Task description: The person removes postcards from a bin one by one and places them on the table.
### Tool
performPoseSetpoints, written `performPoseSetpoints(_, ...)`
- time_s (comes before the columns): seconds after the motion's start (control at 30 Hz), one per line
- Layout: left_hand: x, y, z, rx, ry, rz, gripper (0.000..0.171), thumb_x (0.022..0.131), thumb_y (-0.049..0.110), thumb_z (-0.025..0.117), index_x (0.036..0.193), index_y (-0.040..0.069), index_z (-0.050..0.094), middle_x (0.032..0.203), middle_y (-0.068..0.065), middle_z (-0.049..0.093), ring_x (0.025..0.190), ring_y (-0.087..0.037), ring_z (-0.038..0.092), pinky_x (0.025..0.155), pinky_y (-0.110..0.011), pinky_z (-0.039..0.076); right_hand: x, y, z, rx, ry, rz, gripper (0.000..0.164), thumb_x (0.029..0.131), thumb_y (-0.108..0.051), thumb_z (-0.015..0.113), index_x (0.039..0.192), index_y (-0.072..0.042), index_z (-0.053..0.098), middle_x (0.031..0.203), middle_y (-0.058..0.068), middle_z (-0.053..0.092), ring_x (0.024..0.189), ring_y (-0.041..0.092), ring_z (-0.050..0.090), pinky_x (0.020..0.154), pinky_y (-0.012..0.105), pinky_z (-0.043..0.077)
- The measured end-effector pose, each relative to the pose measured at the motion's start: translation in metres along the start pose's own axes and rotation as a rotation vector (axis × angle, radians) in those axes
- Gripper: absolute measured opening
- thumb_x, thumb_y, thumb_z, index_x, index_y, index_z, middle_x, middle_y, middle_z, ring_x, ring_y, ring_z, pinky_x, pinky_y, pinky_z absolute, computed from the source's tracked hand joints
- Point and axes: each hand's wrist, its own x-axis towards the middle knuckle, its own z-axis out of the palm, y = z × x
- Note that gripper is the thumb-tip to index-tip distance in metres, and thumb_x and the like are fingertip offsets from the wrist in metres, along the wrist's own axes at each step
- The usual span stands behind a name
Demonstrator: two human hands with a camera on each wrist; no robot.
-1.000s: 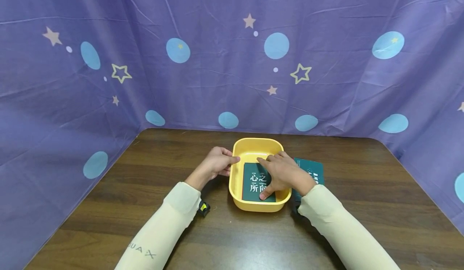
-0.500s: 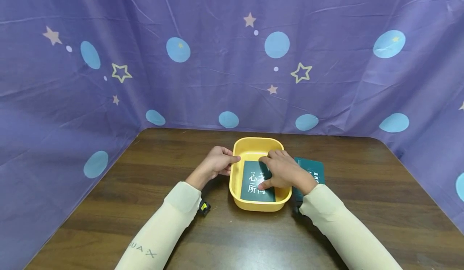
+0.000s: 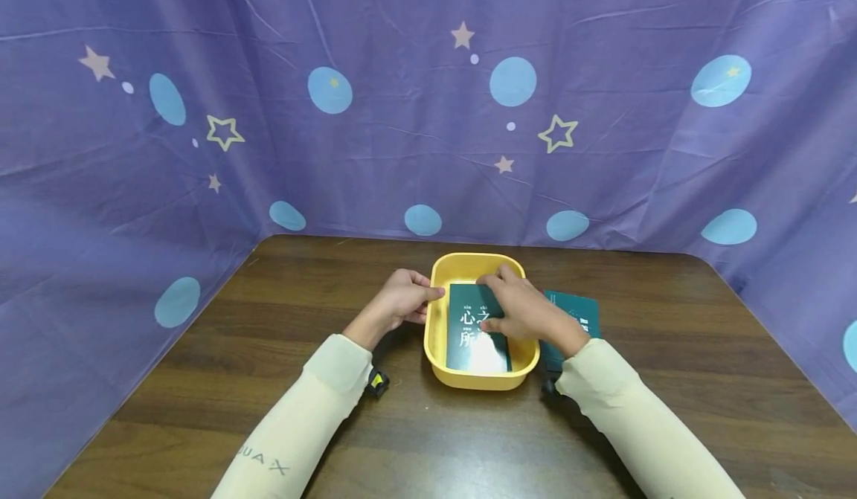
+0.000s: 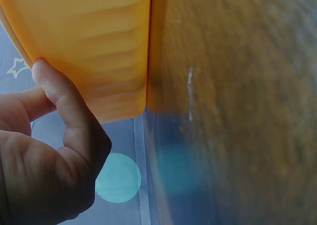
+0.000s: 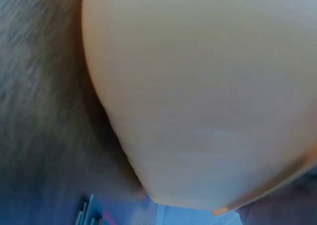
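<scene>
A yellow plastic tub [image 3: 446, 378] stands on the table, with a dark green book [image 3: 462, 354] inside it. White Chinese characters show on the book's cover, and its far edge appears raised. With thumb and fingers, my left hand [image 3: 400, 298] pinches the tub's left rim; the left wrist view shows this hand [image 4: 74, 131] against the tub wall [image 4: 109, 41]. My right hand [image 3: 518, 307] reaches over the right rim and grips the book, thumb on the cover and fingers at the far edge. The ends of some fingers are hidden. The tub wall [image 5: 198, 96] fills most of the right wrist view.
Another dark green book [image 3: 581, 307] lies on the table right of the tub, partly under my right forearm. The brown wooden table [image 3: 321, 276] meets a purple patterned curtain [image 3: 402, 157] at the back and left.
The book's far edge has come up and away from me, while its near edge stays low. My right hand has shifted slightly with it. The left hand keeps its place on the rim.
</scene>
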Motion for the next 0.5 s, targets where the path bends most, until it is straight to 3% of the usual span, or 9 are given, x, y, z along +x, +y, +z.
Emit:
performPoseSetpoints(0.1,0.000,0.001,0.000,-0.001,-0.001,-0.005,0.027,0.088,0.009,0.071,0.101,-0.002,0.050,0.067,-0.008,0.057,0.046,-0.010,0.055,0.043,-0.023,0.054,0.000,-0.001,-0.002,0.055,0.020,-0.006,0.064,0.087,-0.028,0.075,0.139,-0.007,0.044,0.120,0.011,0.037,0.095,0.022,0.052,0.083,0.036,0.052)
performPoseSetpoints(0.23,0.000,0.001,0.000,-0.001,0.000,-0.005,0.027,0.089,0.009,0.071,0.102,-0.002,0.050,0.068,-0.009,0.059,0.046,-0.011,0.055,0.043,-0.024,0.054,0.000,-0.001,-0.005,0.109,0.073,-0.041,0.054,0.090,-0.014,0.070,0.136,-0.005,0.045,0.121,0.013,0.038,0.100,0.023,0.051,0.088,0.038,0.051)
performPoseSetpoints(0.5,-0.002,0.000,0.000,-0.006,-0.006,0.007,0.026,0.089,0.008,0.070,0.101,-0.003,0.050,0.071,-0.010,0.061,0.048,-0.011,0.057,0.043,-0.023,0.054,-0.002,-0.003,-0.013,0.183,0.123,-0.110,0.033,0.094,0.008,0.045,0.126,0.003,0.047,0.124,0.016,0.048,0.116,0.025,0.047,0.100,0.042,0.044)
